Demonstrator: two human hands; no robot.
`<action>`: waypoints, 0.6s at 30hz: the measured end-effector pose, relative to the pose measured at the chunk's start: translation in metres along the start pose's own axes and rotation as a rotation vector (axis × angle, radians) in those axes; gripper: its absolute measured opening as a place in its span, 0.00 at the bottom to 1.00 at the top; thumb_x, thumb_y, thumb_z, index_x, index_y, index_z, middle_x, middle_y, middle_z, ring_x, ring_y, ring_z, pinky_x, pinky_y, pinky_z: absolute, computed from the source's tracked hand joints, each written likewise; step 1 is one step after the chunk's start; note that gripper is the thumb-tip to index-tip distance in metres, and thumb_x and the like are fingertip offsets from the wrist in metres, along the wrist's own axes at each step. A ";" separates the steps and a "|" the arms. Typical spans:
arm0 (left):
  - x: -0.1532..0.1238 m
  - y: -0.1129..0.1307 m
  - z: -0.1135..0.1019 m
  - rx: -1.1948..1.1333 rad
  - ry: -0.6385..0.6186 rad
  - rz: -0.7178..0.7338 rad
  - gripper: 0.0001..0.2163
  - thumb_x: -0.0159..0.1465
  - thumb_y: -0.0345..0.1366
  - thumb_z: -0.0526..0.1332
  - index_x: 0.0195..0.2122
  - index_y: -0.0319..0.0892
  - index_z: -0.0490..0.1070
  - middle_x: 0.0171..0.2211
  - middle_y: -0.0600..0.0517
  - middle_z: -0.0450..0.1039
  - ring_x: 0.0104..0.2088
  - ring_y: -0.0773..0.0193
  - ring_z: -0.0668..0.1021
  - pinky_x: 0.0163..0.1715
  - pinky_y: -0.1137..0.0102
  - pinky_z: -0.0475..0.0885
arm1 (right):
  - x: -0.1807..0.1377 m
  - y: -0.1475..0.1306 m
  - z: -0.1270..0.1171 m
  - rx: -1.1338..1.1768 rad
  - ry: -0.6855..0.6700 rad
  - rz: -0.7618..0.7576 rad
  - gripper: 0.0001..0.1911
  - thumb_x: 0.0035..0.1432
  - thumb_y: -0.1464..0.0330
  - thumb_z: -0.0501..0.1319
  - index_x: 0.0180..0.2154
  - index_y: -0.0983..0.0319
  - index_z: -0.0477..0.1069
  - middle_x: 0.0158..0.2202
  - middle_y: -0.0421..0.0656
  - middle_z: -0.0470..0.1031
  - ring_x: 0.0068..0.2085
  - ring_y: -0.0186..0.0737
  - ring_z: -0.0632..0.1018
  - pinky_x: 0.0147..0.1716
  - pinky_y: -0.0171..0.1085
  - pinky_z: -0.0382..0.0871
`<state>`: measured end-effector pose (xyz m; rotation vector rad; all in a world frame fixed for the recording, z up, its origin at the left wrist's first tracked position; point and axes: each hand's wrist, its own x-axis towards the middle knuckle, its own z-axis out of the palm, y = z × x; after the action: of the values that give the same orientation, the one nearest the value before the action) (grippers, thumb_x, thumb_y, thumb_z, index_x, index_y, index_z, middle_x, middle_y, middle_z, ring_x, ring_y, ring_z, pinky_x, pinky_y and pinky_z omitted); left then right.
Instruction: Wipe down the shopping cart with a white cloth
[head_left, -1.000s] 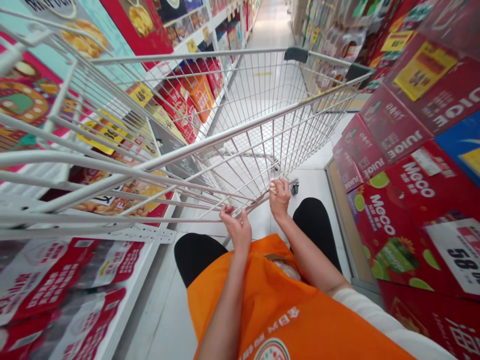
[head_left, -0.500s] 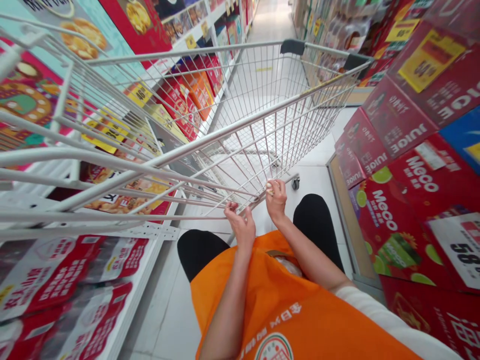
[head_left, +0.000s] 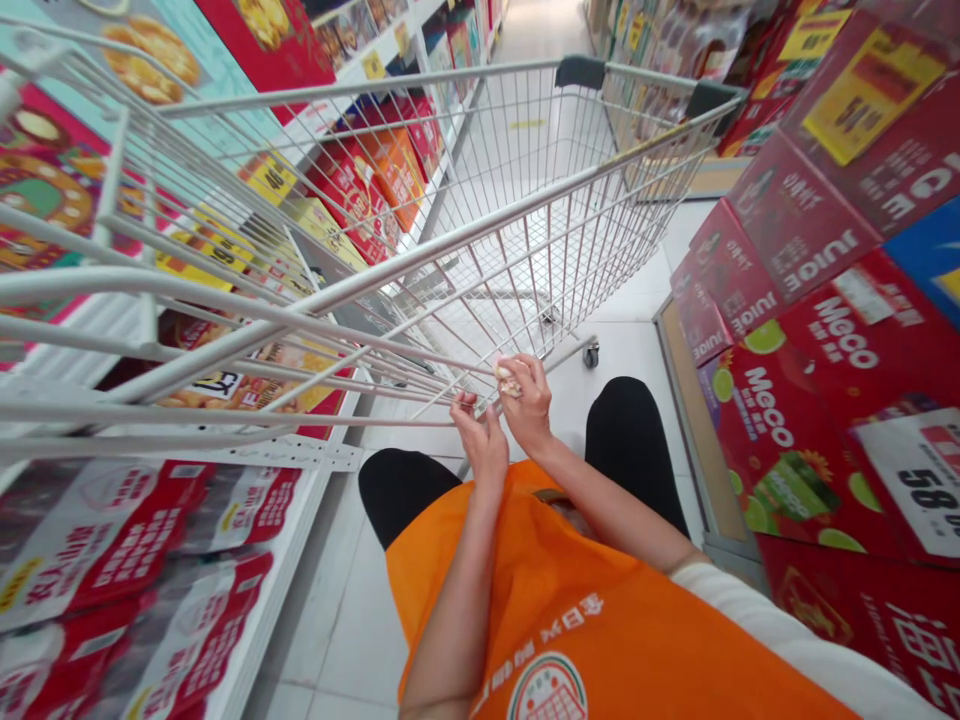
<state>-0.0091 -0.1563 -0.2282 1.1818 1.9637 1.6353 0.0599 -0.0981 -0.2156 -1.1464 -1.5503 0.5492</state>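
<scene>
A light grey wire shopping cart (head_left: 442, 243) stands tilted across the view in front of my knees. My left hand (head_left: 484, 445) is at its lower near corner, fingers curled round a thin wire and thumb raised. Close beside it on the right, my right hand (head_left: 531, 405) pinches a small crumpled whitish cloth (head_left: 508, 379), perhaps a tissue, against the cart's lower wires. The fingertips partly cover both the cloth and the wires behind it.
Shelves with red packs (head_left: 142, 520) and boxed goods (head_left: 367, 190) line the left side. Stacked red drink cartons (head_left: 832, 370) rise close on the right. A cart caster (head_left: 591, 353) rests on the tiled floor, and the aisle (head_left: 536, 30) runs ahead.
My right hand has moved left with the crumpled cloth, nearer to my left hand. The left hand keeps its place on the wire. The view has shifted slightly.
</scene>
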 end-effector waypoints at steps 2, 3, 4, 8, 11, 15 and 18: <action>0.000 0.001 -0.002 -0.012 -0.013 -0.010 0.20 0.68 0.44 0.53 0.58 0.41 0.55 0.52 0.40 0.65 0.56 0.59 0.71 0.60 0.60 0.65 | -0.007 0.014 0.004 -0.004 0.043 0.096 0.14 0.59 0.73 0.55 0.45 0.58 0.73 0.45 0.46 0.69 0.48 0.40 0.74 0.49 0.38 0.71; 0.000 0.001 -0.003 -0.018 -0.020 -0.020 0.20 0.68 0.43 0.53 0.57 0.41 0.56 0.52 0.40 0.66 0.56 0.59 0.71 0.60 0.60 0.65 | -0.011 0.023 0.006 0.004 0.066 0.172 0.12 0.59 0.72 0.56 0.44 0.59 0.73 0.44 0.46 0.69 0.47 0.40 0.74 0.48 0.38 0.71; 0.000 0.001 -0.005 -0.022 -0.028 -0.030 0.19 0.68 0.43 0.53 0.57 0.41 0.57 0.52 0.40 0.66 0.56 0.59 0.72 0.60 0.60 0.65 | -0.015 0.033 0.008 0.017 0.087 0.256 0.10 0.59 0.70 0.57 0.42 0.60 0.73 0.42 0.45 0.70 0.45 0.40 0.74 0.47 0.38 0.70; -0.001 0.000 -0.008 -0.032 -0.043 -0.055 0.16 0.68 0.43 0.52 0.54 0.43 0.59 0.52 0.41 0.69 0.56 0.59 0.73 0.60 0.60 0.65 | -0.026 0.063 0.014 0.055 0.139 0.487 0.08 0.58 0.64 0.59 0.36 0.61 0.71 0.34 0.41 0.70 0.37 0.37 0.72 0.41 0.37 0.69; 0.000 -0.001 -0.009 -0.033 -0.051 -0.066 0.17 0.68 0.43 0.53 0.55 0.43 0.60 0.53 0.41 0.69 0.56 0.59 0.73 0.59 0.61 0.66 | -0.032 0.062 0.022 0.084 0.129 0.507 0.09 0.59 0.63 0.56 0.35 0.61 0.70 0.30 0.38 0.69 0.32 0.35 0.71 0.35 0.34 0.69; 0.001 0.001 -0.011 -0.032 -0.069 -0.082 0.17 0.69 0.43 0.51 0.56 0.43 0.61 0.54 0.40 0.70 0.57 0.58 0.73 0.59 0.60 0.67 | -0.035 0.040 0.034 0.138 0.094 0.495 0.09 0.60 0.63 0.56 0.38 0.61 0.69 0.31 0.37 0.71 0.32 0.34 0.72 0.33 0.32 0.69; -0.006 0.008 -0.017 0.001 -0.074 -0.071 0.19 0.70 0.42 0.50 0.59 0.42 0.60 0.58 0.38 0.68 0.59 0.56 0.72 0.59 0.59 0.67 | -0.031 0.025 0.033 0.161 0.074 0.438 0.09 0.59 0.63 0.58 0.39 0.60 0.70 0.34 0.39 0.71 0.35 0.35 0.72 0.37 0.33 0.70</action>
<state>-0.0139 -0.1719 -0.2178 1.1425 1.9390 1.5333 0.0378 -0.1073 -0.2608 -1.3702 -1.1696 0.8942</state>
